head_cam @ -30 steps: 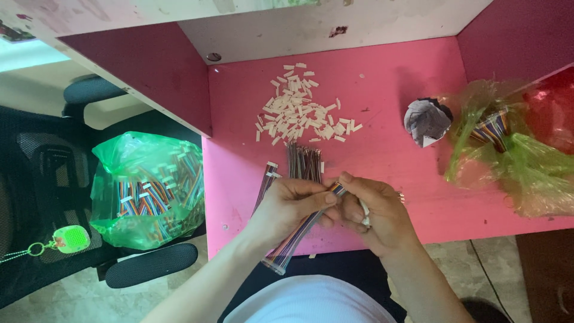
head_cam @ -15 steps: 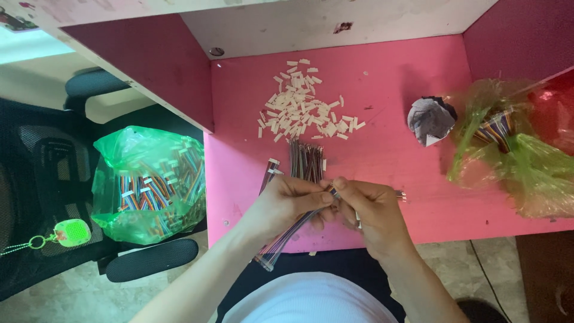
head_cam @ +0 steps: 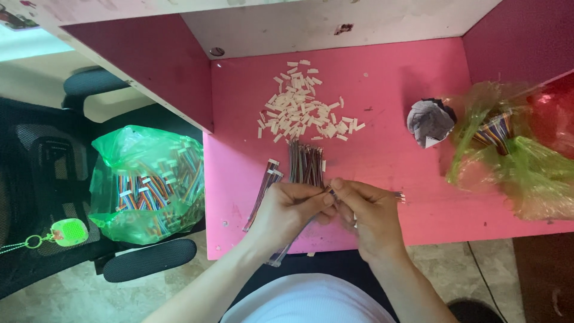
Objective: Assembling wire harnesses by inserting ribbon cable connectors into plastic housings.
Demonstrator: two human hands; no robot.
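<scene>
While the two hands are meeting over the near edge of the pink table point(head_cam: 382, 161), much of what they are working on is lying out of sight behind the fingers. The left hand point(head_cam: 290, 209) is curling closed around a thin multicoloured wire bundle point(head_cam: 286, 246), whose lower end is sticking out below the palm and hanging past the table edge. The right hand point(head_cam: 372, 214) is pinching something small against the left fingertips; what it is gripping is too hidden to name, though a short metallic tip is showing just right of its knuckles. Just beyond the hands, a sheaf of dark wires point(head_cam: 305, 162) is lying on the table, its near end disappearing under the fingers, and a second thin wire strip point(head_cam: 263, 190) is lying just left of it. Farther back, a loose heap of small white connector pieces point(head_cam: 304, 107) is spreading across the table. To the right, a crumpled grey wrapper point(head_cam: 429, 121) is sitting beside a green plastic bag point(head_cam: 508, 155), whose contents are blurring behind the film and whose right side is being cut off by the frame. Off the table on the left, another green bag of coloured wires point(head_cam: 146, 184) is resting on a black chair point(head_cam: 42, 179).
</scene>
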